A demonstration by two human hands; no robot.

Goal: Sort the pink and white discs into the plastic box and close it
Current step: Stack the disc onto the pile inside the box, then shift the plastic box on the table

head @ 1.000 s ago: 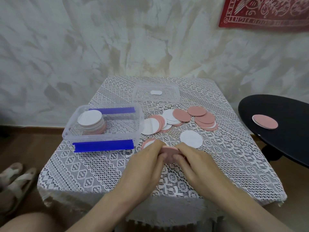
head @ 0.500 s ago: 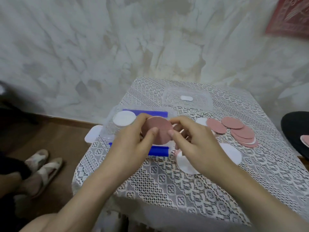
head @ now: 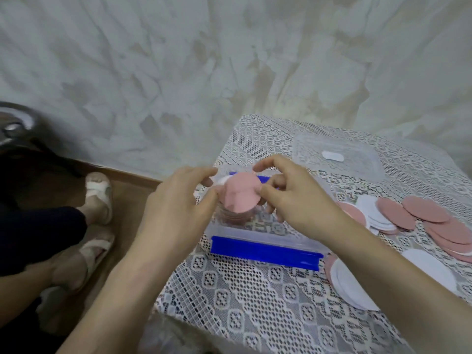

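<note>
Pink round discs [head: 241,198], stacked, are gripped at their rims by the curled fingers of the left hand [head: 176,213] and right hand [head: 298,200], partly inside the clear blue-clipped plastic box [head: 255,232] near the lace-covered table's [head: 255,302] left edge.

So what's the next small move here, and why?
Probably lower the pink disc onto the stack in the plastic box and let go: the left hand and right hand pinch its edges over that stack, and the box is open.
</note>
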